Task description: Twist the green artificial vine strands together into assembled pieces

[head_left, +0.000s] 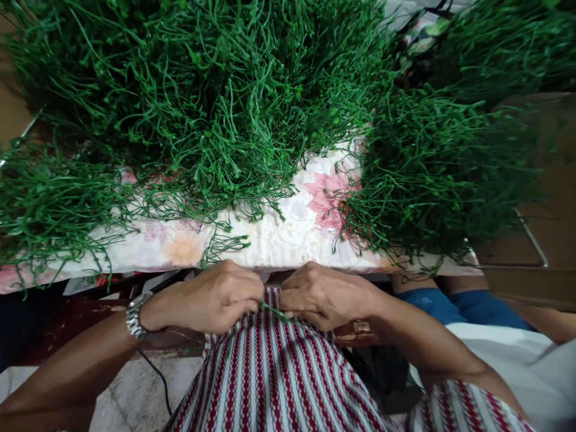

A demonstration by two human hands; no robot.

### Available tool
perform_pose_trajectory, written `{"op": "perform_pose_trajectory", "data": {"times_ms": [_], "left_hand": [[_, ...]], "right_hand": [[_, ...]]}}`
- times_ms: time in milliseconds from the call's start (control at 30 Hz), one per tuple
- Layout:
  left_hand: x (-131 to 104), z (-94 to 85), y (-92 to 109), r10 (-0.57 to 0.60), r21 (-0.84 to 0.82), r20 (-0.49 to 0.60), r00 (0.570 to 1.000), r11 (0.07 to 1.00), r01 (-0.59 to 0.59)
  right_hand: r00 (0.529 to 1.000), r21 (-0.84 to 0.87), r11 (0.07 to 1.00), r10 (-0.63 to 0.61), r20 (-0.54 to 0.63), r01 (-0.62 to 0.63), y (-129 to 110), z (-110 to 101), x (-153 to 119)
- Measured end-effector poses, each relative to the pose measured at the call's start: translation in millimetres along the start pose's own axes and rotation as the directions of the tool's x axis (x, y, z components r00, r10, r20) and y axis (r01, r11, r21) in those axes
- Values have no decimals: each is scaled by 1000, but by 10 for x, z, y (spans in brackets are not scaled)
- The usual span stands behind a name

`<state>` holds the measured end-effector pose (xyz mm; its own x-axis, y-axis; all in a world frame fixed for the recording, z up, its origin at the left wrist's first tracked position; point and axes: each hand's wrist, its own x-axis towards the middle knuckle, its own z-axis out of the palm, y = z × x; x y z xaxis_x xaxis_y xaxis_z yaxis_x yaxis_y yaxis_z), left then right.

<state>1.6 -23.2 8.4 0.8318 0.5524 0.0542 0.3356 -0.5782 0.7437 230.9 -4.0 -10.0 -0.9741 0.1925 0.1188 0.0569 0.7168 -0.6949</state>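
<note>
Just past the table's near edge, in front of the striped clothing, my left hand [231,295] and my right hand [324,295] face each other with fingers closed. A thin green stem [275,311] stretches between them, pinched at both ends. Its tips are hidden inside the fingers. A small bundle of green stems [225,245] lies on the tablecloth right above my left hand. Behind it spreads a large tangled heap of green stems [234,114] with small buds or knots at their ends.
A floral tablecloth [292,231] covers the table. More stem piles lie at the left [49,204] and right [432,180]. A cardboard box [553,222] stands at the right. Another person's legs in blue shorts [427,305] show at the lower right.
</note>
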Motion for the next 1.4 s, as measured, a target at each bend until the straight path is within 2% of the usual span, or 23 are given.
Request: {"op": "perform_pose_trajectory", "data": {"times_ms": [33,100,167,233,300,400,500,600,700,900,1000,1067,1133,1200,1300,1400], "left_hand": [[-8,-32,-26,-39,-54,-30,999,998,38],[-1,-74,-92,-176,-219,-137,975,965,143],[40,-76,-155,-315,-405,-275,908,895,188],[102,-44,-195,-394,-535,-409,823,834,134],[168,4,-207,-434,-595,-502,748,801,66],[253,71,-192,-480,-639,-549,684,768,26],[320,121,-174,-519,-686,-556,649,728,-5],[364,159,-164,-521,-703,-577,628,709,-58],[381,182,-149,-518,-713,-572,635,698,-73],[390,175,-121,-521,-764,-519,678,638,-94],[380,155,-138,-508,-758,-525,683,644,-103],[348,147,-149,-478,-683,-587,654,726,-83],[293,151,-144,-430,-547,-657,619,837,0],[224,173,-121,-362,-384,-700,616,917,104],[134,233,-75,-240,-150,-753,613,969,195],[92,279,-51,-201,-65,-750,630,970,232]], "right_hand": [[1000,-11,1000,24,-5,-24,-4,-43,-40],[987,-35,994,103,-124,-108,5,-114,-104],[933,-46,981,165,-320,-189,26,-156,-136],[861,-38,974,179,-475,-223,43,-161,-133],[798,8,979,173,-578,-206,48,-128,-105],[707,189,968,251,-661,-166,49,-26,-41],[633,385,906,402,-661,-174,69,76,57],[591,413,891,439,-676,-188,105,134,195],[587,422,893,427,-688,-155,138,176,329],[682,461,877,419,-599,-134,183,270,429],[677,434,888,415,-608,-155,174,268,397],[666,401,901,401,-628,-164,152,254,372],[657,351,921,372,-656,-171,128,242,357],[651,284,940,335,-681,-188,108,238,356],[651,174,959,280,-706,-224,94,249,367],[660,89,960,247,-710,-265,94,274,375]]}}
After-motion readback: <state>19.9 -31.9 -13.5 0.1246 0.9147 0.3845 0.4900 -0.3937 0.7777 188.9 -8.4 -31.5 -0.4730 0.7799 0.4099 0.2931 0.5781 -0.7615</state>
